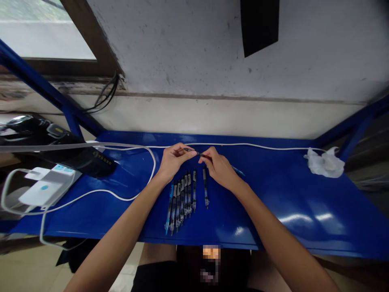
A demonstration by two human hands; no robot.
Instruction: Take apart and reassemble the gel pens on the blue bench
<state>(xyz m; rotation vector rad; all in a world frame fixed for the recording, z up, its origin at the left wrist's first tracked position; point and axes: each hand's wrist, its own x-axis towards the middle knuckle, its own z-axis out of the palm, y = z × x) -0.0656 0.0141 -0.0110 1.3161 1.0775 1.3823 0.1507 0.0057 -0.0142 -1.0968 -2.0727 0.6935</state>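
A dark pen [198, 153] is held level between my two hands above the back of the blue shelf. My left hand [174, 160] pinches its left end with thumb and fingers. My right hand [217, 164] has its fingers closed round the right end. Below them, several capped pens in clear wrap [182, 194] lie side by side, a blue one [169, 209] at the left edge. One more wrapped pen [206, 188] lies apart, just below my right hand. Partly behind my right wrist lies a light blue pen [238, 171].
A white power strip [48, 190] and a black appliance [79, 156] sit at the left. White cables [103, 192] loop over the blue surface [273, 194] and along its back edge. Crumpled white plastic [325, 163] lies at the right, near a blue frame post.
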